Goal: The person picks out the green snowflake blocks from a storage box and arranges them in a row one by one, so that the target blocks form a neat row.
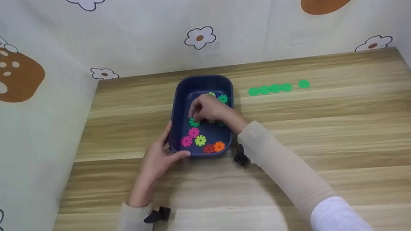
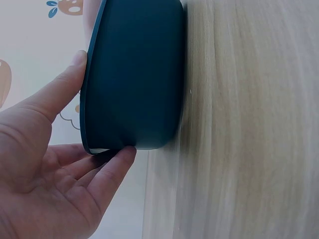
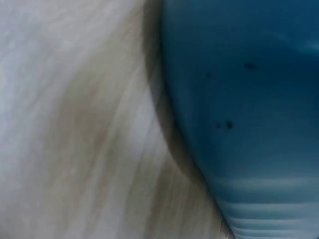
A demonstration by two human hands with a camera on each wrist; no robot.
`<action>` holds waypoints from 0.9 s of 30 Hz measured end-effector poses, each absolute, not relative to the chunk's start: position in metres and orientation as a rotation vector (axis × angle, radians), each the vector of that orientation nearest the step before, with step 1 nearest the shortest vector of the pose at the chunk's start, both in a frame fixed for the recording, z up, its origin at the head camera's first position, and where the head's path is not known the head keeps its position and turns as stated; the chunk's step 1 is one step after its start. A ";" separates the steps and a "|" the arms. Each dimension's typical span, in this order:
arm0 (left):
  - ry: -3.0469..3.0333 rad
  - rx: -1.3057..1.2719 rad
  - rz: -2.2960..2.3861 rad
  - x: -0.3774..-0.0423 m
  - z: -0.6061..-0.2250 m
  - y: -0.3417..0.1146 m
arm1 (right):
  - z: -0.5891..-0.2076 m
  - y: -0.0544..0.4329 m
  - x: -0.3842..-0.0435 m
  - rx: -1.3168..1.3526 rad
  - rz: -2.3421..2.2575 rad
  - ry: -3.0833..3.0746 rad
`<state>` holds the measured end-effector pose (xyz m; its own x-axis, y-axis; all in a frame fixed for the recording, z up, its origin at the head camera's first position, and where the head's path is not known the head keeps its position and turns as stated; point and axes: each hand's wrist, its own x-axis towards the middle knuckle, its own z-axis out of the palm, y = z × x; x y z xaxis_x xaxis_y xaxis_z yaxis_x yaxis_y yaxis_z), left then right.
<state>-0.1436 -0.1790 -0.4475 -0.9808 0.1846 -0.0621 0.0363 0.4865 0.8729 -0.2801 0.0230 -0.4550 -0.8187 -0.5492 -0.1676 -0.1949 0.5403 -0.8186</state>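
A dark blue plastic tub point(image 1: 201, 78) stands on the wooden table, with notched plastic discs in pink, yellow, orange, red and green lying inside. My left hand point(image 1: 158, 158) holds its near left corner, thumb on the rim and fingers along the side; the left wrist view shows this hand point(image 2: 65, 174) against the outer wall point(image 2: 134, 74). Reaching in over the right side, my right hand point(image 1: 208, 108) pinches at the edge of a green disc point(image 1: 194, 122) with curled fingers. In the right wrist view only the tub's wall point(image 3: 249, 99) and the table show; the hand is hidden.
Right of the tub, several green discs point(image 1: 269, 89) lie in a row, close together, with one green disc point(image 1: 304, 83) a little apart. A patterned cloth point(image 1: 147, 28) hangs behind the table. Small black devices point(image 1: 240, 156) sit at both wrists.
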 end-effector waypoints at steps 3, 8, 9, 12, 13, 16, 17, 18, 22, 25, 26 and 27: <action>2.563 0.203 1.530 -0.144 -0.447 -0.179 | -0.455 0.023 -0.281 -0.613 -1.235 2.362; 2.577 0.204 1.511 -0.143 -0.447 -0.178 | -0.455 0.023 -0.282 -0.599 -1.279 2.341; 2.579 0.203 1.508 -0.143 -0.447 -0.178 | -0.455 0.023 -0.281 -0.604 -1.278 2.332; 2.578 0.205 1.512 -0.144 -0.448 -0.179 | -0.455 0.024 -0.280 -0.632 -1.264 2.306; 2.574 0.205 1.515 -0.144 -0.448 -0.179 | -0.455 0.024 -0.280 -0.648 -1.256 2.298; 2.573 0.206 1.513 -0.144 -0.448 -0.180 | -0.454 0.024 -0.279 -0.680 -1.245 2.289; 2.572 0.209 1.513 -0.144 -0.448 -0.180 | -0.453 0.024 -0.278 -0.683 -1.246 2.290; 2.575 0.211 1.509 -0.145 -0.449 -0.180 | -0.453 0.024 -0.278 -0.686 -1.248 2.289; 2.586 0.209 1.496 -0.145 -0.449 -0.181 | -0.452 0.023 -0.277 -0.709 -1.280 2.268; 2.591 0.195 1.481 -0.144 -0.449 -0.180 | -0.451 0.023 -0.277 -0.750 -1.330 2.227; 2.595 0.193 1.476 -0.144 -0.448 -0.180 | -0.451 0.023 -0.277 -0.764 -1.353 2.214; 2.600 0.194 1.468 -0.144 -0.448 -0.180 | -0.450 0.023 -0.277 -0.778 -1.377 2.203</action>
<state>-0.1439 -0.1798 -0.4479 -0.9804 0.1854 -0.0664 0.0390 0.5130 0.8575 -0.2772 0.0233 -0.4499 -0.7521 -0.6563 -0.0602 -0.2336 0.3509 -0.9068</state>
